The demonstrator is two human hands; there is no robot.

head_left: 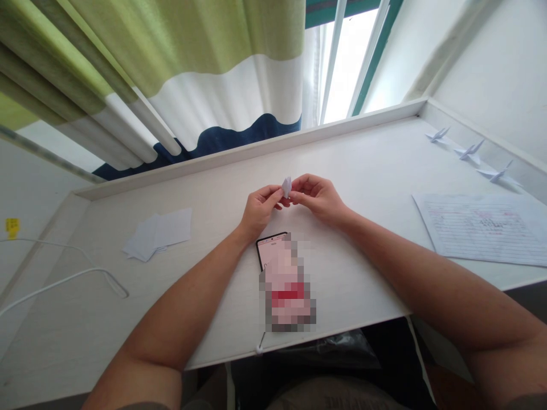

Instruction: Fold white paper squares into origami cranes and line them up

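A small folded piece of white paper (286, 185) is pinched between both hands above the middle of the white desk (367, 171). My left hand (258, 208) grips its left side with thumb and fingers closed. From the right, my right hand (318, 196) holds it with fingers curled. Just below the hands a phone (285, 280) lies face up on the desk, its screen lit.
A loose stack of white paper squares (158, 232) lies at the left. Three folded paper cranes (469, 150) stand along the far right edge. A lined written sheet (482, 226) lies at the right. A white cable (64, 279) loops at the left. Curtains hang behind.
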